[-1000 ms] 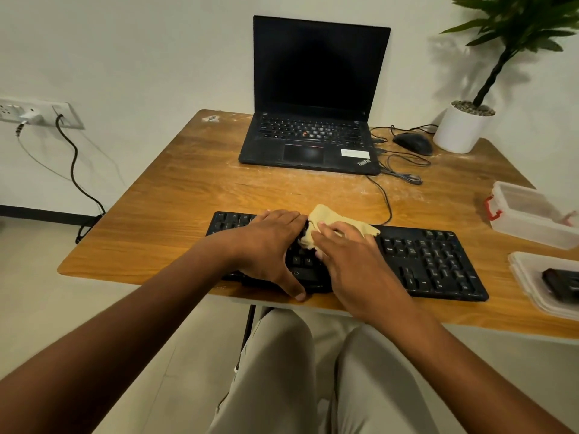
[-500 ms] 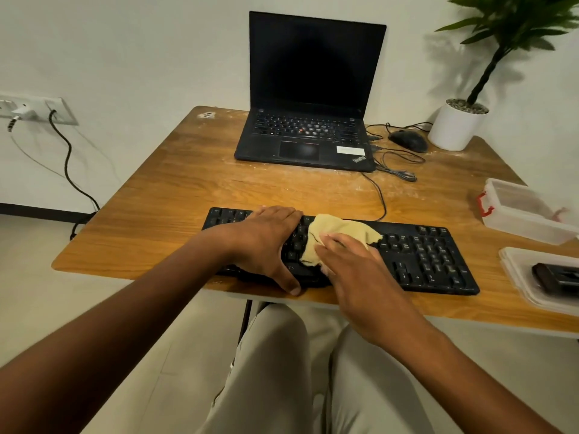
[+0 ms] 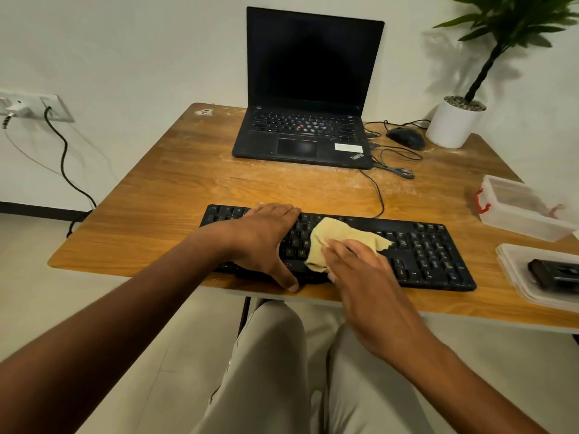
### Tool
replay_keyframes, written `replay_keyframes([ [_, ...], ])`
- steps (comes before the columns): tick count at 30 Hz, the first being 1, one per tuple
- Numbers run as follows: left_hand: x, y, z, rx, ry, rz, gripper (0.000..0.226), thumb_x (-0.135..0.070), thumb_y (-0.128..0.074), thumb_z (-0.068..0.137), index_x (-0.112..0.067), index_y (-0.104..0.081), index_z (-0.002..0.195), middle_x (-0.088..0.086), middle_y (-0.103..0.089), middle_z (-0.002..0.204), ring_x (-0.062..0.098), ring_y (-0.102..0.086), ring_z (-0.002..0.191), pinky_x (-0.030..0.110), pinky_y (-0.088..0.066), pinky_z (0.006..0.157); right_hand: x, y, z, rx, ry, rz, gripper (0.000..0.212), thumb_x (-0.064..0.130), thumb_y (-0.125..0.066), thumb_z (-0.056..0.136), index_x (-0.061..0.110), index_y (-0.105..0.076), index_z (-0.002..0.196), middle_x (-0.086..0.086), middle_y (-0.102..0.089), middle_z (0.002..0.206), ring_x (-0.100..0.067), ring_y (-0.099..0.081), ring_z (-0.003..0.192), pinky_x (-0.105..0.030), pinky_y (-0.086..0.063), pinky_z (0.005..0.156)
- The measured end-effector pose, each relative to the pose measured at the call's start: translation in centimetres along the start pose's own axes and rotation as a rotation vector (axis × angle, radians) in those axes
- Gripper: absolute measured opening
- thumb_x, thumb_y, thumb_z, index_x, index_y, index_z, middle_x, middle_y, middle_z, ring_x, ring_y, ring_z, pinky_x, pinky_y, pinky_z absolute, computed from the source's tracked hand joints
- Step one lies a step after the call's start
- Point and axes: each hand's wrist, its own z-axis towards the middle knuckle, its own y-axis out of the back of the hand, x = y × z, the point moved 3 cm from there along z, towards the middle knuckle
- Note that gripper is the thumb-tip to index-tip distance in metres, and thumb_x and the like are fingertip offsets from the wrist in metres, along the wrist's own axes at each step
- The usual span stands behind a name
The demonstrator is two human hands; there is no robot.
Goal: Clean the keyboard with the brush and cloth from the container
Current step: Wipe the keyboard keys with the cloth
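A black keyboard [image 3: 432, 255] lies along the front edge of the wooden table [image 3: 194, 183]. My left hand [image 3: 266, 239] lies flat across its left half, thumb down over the front edge. My right hand [image 3: 360, 270] presses a yellow cloth [image 3: 332, 236] onto the keys at the middle of the keyboard with straight fingers. A clear container [image 3: 526, 211] with a red clip stands at the right. Its lid [image 3: 513, 270] lies nearer, with a black brush [image 3: 554, 274] on it.
A black laptop [image 3: 307, 133] stands open at the back of the table, with a mouse [image 3: 405, 137], tangled cables [image 3: 394, 164] and a white plant pot [image 3: 454, 123] to its right. A wall socket [image 3: 34, 106] with a cable is at the left. My knees are under the table edge.
My right hand has drawn the cloth toward the front edge of the keyboard and slightly right. The left hand has stayed in place on the keyboard.
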Motion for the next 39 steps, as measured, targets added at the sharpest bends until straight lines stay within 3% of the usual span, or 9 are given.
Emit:
replay_keyframes([
  [6, -0.2, 0.1, 0.0, -0.007, 0.004, 0.001, 0.139, -0.069, -0.08, 0.072, -0.021, 0.013, 0.164, -0.001, 0.009, 0.173, 0.02, 0.012, 0.158, 0.032, 0.014, 0.115, -0.3, 0.2, 2.5, -0.079, -0.084, 0.024, 0.044, 0.026, -0.032, 0.111, 0.019, -0.044, 0.153, 0.005, -0.032, 0.165, -0.016, -0.016, 0.152, -0.046, -0.014, 0.124],
  [14, 0.0, 0.0, 0.1, 0.006, -0.001, 0.011, 0.14, -0.071, -0.08, 0.071, -0.022, 0.014, 0.164, -0.002, 0.011, 0.173, 0.019, 0.014, 0.158, 0.04, 0.011, 0.126, -0.1, -1.1, -1.1, -0.216, 0.009, -0.041, 0.041, 0.02, -0.046, 0.1, 0.014, -0.061, 0.138, -0.001, -0.056, 0.148, -0.02, -0.038, 0.136, -0.052, -0.045, 0.104],
  [17, 0.0, 0.1, 0.1, 0.006, -0.004, 0.006, 0.14, -0.07, -0.08, 0.072, -0.022, 0.014, 0.164, -0.002, 0.011, 0.173, 0.019, 0.014, 0.158, 0.037, 0.013, 0.122, -2.3, -0.1, -0.7, -0.209, -0.09, -0.044, 0.029, 0.014, -0.054, 0.103, 0.013, -0.067, 0.128, -0.004, -0.058, 0.148, -0.027, -0.044, 0.137, -0.052, -0.042, 0.105],
  [22, 0.0, 0.0, 0.1, 0.005, -0.005, 0.015, 0.14, -0.071, -0.079, 0.072, -0.021, 0.015, 0.164, -0.001, 0.012, 0.173, 0.019, 0.015, 0.158, 0.035, 0.014, 0.121, 0.9, -0.4, 2.8, -0.193, -0.042, 0.041, 0.04, 0.019, -0.045, 0.108, 0.013, -0.052, 0.146, -0.002, -0.046, 0.156, -0.023, -0.032, 0.143, -0.046, -0.034, 0.115],
  [26, 0.1, -0.1, 0.2, 0.015, -0.003, 0.027, 0.14, -0.073, -0.078, 0.072, -0.021, 0.015, 0.164, -0.001, 0.012, 0.173, 0.019, 0.015, 0.158, 0.039, 0.012, 0.126, 2.3, -1.2, 0.8, -0.205, 0.1, 0.032, 0.045, 0.004, -0.062, 0.095, 0.011, -0.059, 0.14, -0.004, -0.055, 0.148, -0.024, -0.041, 0.135, -0.045, -0.046, 0.105],
  [29, 0.0, 0.0, 0.1, 0.022, -0.006, 0.022, 0.14, -0.071, -0.079, 0.072, -0.022, 0.016, 0.164, 0.0, 0.013, 0.173, 0.02, 0.015, 0.158, 0.04, 0.012, 0.126, 0.6, -0.5, -1.3, -0.283, 0.07, 0.006, 0.059, -0.011, -0.072, 0.077, 0.01, -0.067, 0.132, -0.006, -0.065, 0.137, -0.024, -0.047, 0.124, -0.046, -0.055, 0.096],
  [32, -0.1, 0.2, 0.1, 0.02, -0.007, 0.015, 0.14, -0.07, -0.079, 0.072, -0.021, 0.015, 0.164, -0.001, 0.011, 0.173, 0.02, 0.013, 0.158, 0.037, 0.013, 0.122, -1.3, 0.6, -0.6, -0.334, 0.002, 0.031, 0.048, -0.013, -0.071, 0.079, 0.007, -0.072, 0.123, -0.009, -0.071, 0.123, -0.032, -0.06, 0.111, -0.05, -0.059, 0.087],
  [35, 0.0, 0.2, 0.2, 0.022, -0.002, 0.014, 0.141, -0.07, -0.08, 0.072, -0.021, 0.015, 0.164, 0.0, 0.012, 0.173, 0.02, 0.014, 0.158, 0.037, 0.012, 0.122, -1.0, 0.9, 2.5, -0.339, -0.089, 0.109, 0.041, -0.012, -0.061, 0.089, 0.004, -0.072, 0.125, -0.013, -0.069, 0.126, -0.033, -0.057, 0.119, -0.047, -0.055, 0.098],
  [39, 0.0, 0.1, 0.3, 0.019, 0.002, 0.03, 0.141, -0.072, -0.079, 0.071, -0.021, 0.015, 0.163, 0.0, 0.012, 0.173, 0.021, 0.014, 0.158, 0.04, 0.01, 0.125, 1.6, -0.4, 2.7, -0.29, 0.048, 0.14, 0.041, -0.01, -0.057, 0.092, 0.007, -0.07, 0.127, -0.011, -0.064, 0.133, -0.027, -0.053, 0.125, -0.037, -0.054, 0.1],
])
